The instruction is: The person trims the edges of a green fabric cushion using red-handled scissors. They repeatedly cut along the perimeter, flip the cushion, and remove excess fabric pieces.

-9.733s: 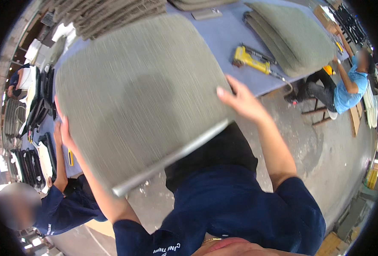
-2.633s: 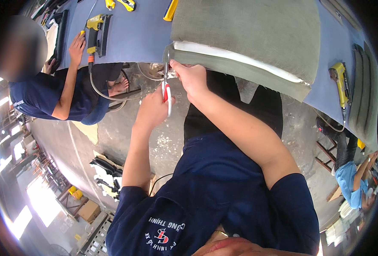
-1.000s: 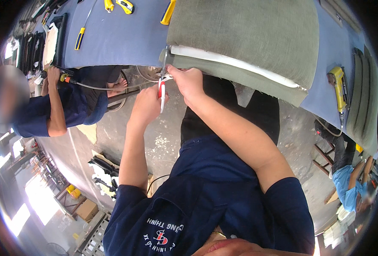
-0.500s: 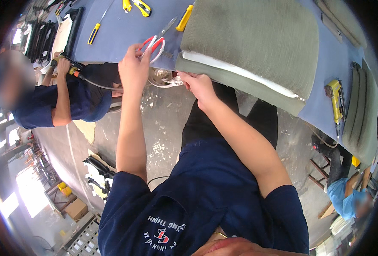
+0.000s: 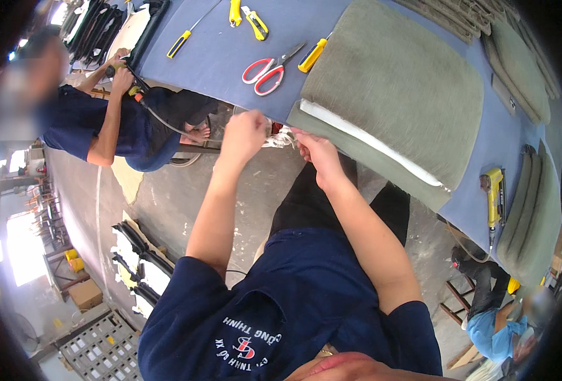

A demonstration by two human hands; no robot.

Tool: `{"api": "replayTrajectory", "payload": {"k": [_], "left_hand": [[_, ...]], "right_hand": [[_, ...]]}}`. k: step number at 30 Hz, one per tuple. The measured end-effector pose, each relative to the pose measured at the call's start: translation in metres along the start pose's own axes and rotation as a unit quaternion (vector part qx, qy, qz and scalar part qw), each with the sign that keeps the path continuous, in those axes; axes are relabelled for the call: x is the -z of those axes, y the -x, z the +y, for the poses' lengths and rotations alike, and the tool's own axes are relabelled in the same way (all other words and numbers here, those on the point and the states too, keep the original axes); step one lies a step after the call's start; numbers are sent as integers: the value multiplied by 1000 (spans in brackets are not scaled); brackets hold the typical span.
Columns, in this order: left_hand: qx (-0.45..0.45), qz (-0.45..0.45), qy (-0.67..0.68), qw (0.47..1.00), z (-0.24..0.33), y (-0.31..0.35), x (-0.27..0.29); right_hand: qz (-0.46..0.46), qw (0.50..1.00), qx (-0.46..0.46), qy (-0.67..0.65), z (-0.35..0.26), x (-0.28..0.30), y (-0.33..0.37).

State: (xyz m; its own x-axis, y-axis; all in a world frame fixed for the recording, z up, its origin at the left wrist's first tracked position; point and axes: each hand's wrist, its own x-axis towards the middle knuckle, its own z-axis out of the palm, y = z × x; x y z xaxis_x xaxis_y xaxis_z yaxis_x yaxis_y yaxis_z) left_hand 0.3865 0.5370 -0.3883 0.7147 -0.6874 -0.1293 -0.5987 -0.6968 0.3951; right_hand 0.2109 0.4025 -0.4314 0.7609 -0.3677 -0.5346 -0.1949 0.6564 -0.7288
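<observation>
A grey-green fabric cushion cover [image 5: 401, 82] lies on the blue table, with a white strip [image 5: 363, 136] showing along its slit front edge. At the cover's near left corner, my right hand [image 5: 320, 157] is closed, thumb and fingers pinching the fabric edge. My left hand [image 5: 245, 134] hovers just left of that corner, off the table's edge; motion smears its curled fingers, and anything in them is hidden. Red-and-white-handled scissors [image 5: 271, 71] lie on the table beyond my left hand. Close to the cover's left side is a yellow-handled tool [image 5: 313, 56].
A screwdriver [image 5: 180, 43] and a yellow cutter [image 5: 255, 24] lie farther back on the table [image 5: 211, 70]. At right are a yellow air stapler [image 5: 494, 197] with a hose and stacked grey-green cushions [image 5: 525, 206]. A co-worker [image 5: 97, 120] works at left; another person [image 5: 497, 330] sits at lower right.
My left hand has let go of the scissors, which now rest on the table, and has come nearer my right hand. My right hand still grips the cover's corner. The view has shifted.
</observation>
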Motion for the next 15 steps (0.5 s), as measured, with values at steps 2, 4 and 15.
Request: {"api": "replayTrajectory", "payload": {"k": [2,4,15], "left_hand": [[-56,136,2,989,-14,21,3],[-54,154,-2,987,-32,42,4],[-43,-249,-22,967,8,132,-87]], "right_hand": [[-10,998,10,55,1,4,1],[-89,987,40,130,-8,4,0],[-25,508,369,778,-153,-28,-72]]}}
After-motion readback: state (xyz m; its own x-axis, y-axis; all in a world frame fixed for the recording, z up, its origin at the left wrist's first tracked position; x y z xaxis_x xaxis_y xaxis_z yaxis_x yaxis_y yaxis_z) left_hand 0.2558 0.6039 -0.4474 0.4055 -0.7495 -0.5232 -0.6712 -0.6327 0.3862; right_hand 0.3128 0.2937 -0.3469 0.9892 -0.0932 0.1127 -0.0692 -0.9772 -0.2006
